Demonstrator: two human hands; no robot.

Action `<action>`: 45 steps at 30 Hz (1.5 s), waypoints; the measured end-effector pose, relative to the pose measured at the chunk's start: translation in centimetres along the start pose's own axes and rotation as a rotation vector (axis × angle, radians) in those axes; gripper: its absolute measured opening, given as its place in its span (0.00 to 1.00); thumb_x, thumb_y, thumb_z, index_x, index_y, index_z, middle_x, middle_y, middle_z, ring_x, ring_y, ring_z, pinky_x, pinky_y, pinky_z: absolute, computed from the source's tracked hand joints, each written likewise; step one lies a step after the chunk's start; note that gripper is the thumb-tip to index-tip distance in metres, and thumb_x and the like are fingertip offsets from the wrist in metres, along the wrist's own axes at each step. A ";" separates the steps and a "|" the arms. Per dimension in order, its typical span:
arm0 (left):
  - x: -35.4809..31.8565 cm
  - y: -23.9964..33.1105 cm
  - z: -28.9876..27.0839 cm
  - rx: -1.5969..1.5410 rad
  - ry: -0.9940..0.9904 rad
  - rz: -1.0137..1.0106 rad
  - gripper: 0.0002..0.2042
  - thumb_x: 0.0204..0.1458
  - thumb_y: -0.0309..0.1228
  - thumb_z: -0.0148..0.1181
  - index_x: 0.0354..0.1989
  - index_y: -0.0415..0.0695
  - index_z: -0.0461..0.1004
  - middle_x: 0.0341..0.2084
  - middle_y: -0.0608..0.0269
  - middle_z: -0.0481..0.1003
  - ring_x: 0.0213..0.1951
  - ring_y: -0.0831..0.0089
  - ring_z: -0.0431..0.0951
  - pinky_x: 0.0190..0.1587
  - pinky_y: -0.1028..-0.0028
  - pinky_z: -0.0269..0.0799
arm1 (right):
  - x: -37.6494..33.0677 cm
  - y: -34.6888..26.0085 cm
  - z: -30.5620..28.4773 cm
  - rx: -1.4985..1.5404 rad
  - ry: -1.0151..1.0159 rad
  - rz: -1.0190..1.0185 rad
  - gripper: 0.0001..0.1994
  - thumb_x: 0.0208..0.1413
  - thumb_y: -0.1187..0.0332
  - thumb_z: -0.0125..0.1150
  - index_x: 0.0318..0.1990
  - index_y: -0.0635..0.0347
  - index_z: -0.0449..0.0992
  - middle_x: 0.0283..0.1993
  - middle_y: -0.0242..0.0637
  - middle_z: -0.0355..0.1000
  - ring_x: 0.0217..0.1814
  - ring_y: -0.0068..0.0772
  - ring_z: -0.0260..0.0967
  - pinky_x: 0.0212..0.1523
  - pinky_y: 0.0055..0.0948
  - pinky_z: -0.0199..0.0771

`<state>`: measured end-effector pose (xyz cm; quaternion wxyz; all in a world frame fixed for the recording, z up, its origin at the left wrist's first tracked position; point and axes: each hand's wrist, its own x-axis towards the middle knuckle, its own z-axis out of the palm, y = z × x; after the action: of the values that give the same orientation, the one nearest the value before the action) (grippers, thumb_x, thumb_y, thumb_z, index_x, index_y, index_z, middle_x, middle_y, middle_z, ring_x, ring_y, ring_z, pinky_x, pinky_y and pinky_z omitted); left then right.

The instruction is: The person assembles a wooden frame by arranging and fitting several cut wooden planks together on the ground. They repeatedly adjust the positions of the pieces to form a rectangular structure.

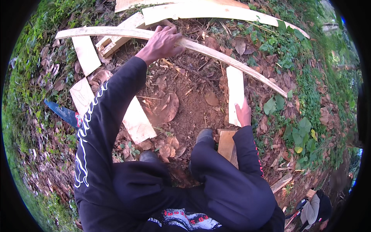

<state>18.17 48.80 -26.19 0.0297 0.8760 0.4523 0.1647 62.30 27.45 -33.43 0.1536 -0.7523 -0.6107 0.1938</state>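
Across the far side runs a long, narrow wooden board (228,60), standing on edge, its ends bent by the lens. My left hand (161,43) is closed over its top edge, left of the middle. Close to my right knee, my right hand (243,113) grips a short pale board (235,87) by its right edge near the lower end. The far end of this short board reaches up to the long one; I cannot tell whether they touch. Part of my right hand's fingers is hidden by the short board.
Beyond lie wide planks (208,11) and a thick beam (119,36). Offcuts (139,121) lie at left, with a blue-bladed saw (62,111) partly behind my sleeve. A wood block (227,145) stands beside my right leg. Leafy soil (193,92) lies between; a dark, beige object (315,208) sits lower right.
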 end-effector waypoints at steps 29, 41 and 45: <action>1.2 -0.4 -0.7 -0.074 -0.025 0.043 0.25 0.55 0.50 0.64 0.51 0.42 0.79 0.53 0.50 0.75 0.55 0.58 0.73 0.55 0.58 0.64 | 16.0 -18.1 -2.6 -0.164 0.076 -0.715 0.44 0.49 0.50 0.72 0.70 0.61 0.60 0.66 0.53 0.65 0.70 0.51 0.61 0.75 0.54 0.52; -0.7 -2.2 -1.0 -0.011 0.016 0.061 0.25 0.58 0.51 0.61 0.56 0.46 0.76 0.40 0.59 0.75 0.46 0.64 0.74 0.51 0.59 0.67 | 18.9 -22.5 0.0 -0.133 -0.406 -0.686 0.25 0.56 0.61 0.68 0.58 0.63 0.73 0.52 0.51 0.76 0.56 0.51 0.74 0.57 0.41 0.72; -5.2 -2.0 -3.7 -0.038 0.261 -0.098 0.21 0.59 0.44 0.62 0.51 0.40 0.73 0.40 0.53 0.75 0.41 0.63 0.75 0.46 0.60 0.73 | 18.8 -21.9 0.1 -0.132 -0.388 -0.667 0.23 0.57 0.63 0.67 0.57 0.64 0.73 0.54 0.52 0.75 0.57 0.54 0.73 0.59 0.43 0.72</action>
<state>12.66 45.42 -24.50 -0.0049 0.8232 0.4915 0.2842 46.83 50.39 -25.22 0.0414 -0.4700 -0.8505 0.2323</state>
